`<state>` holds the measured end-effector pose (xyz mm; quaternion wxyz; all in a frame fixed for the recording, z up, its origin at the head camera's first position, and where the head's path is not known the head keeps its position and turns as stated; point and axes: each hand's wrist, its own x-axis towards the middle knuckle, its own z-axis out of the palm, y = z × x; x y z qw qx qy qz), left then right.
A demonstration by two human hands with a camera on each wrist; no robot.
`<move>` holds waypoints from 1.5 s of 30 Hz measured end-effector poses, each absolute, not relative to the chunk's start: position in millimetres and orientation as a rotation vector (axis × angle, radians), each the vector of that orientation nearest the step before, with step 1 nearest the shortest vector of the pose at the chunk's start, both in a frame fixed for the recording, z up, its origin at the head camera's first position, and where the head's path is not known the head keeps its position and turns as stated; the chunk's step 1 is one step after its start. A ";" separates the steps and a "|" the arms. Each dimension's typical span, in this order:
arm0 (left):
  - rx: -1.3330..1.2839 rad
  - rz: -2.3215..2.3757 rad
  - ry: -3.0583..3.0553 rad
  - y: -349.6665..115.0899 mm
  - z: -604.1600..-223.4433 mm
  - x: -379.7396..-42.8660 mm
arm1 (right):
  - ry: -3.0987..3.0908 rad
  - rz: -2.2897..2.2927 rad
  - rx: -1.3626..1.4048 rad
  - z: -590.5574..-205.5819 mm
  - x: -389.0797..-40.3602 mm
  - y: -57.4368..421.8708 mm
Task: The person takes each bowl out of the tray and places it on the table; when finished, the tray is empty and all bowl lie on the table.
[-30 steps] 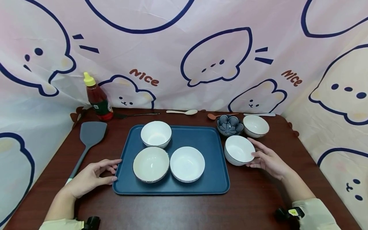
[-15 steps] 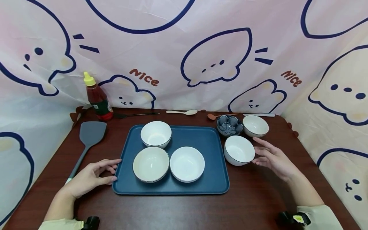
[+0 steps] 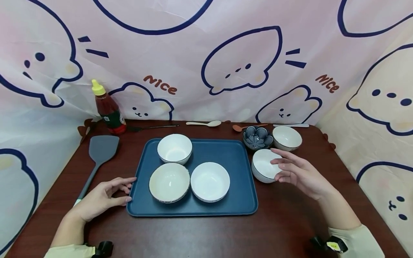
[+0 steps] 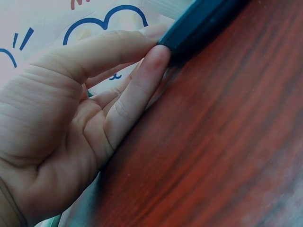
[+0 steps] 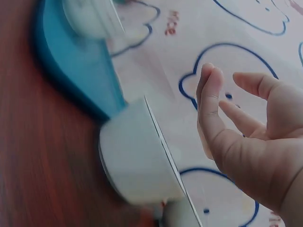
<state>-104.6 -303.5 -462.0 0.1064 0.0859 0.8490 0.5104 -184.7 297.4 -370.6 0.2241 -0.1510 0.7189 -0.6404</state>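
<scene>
At its left edge, the blue tray (image 3: 222, 152) is held by my left hand (image 3: 101, 199); thumb and fingertips meet at the tray's rim in the left wrist view. A cream bowl (image 3: 169, 182), a white bowl (image 3: 210, 182) and another white bowl (image 3: 175, 147) stand on the tray. Just right of the tray is a white bowl with a thin dark rim (image 3: 262, 167). My right hand (image 3: 304, 175) hovers over its right side in the head view. The right wrist view shows these fingers loosely bent, holding nothing and apart from the bowl (image 5: 137, 156).
Behind the right-hand bowl stand a blue flower-shaped bowl (image 3: 257, 139) and a white bowl (image 3: 286, 138). Along the back lie a light spoon (image 3: 209, 123), a brown spoon (image 3: 238, 128) and a light-handled utensil (image 3: 292, 125). At left are a grey spatula (image 3: 103, 147) and a sauce bottle (image 3: 109, 113).
My right hand let go of the right-hand bowl, drew back to the right, then rose and moved left over its side. The bowls and my left hand stayed in place.
</scene>
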 end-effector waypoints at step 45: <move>0.314 1.551 2.488 -305.9 -463.2 -104.3 | 1.778 -1.626 -0.362 -432.8 -178.7 162.9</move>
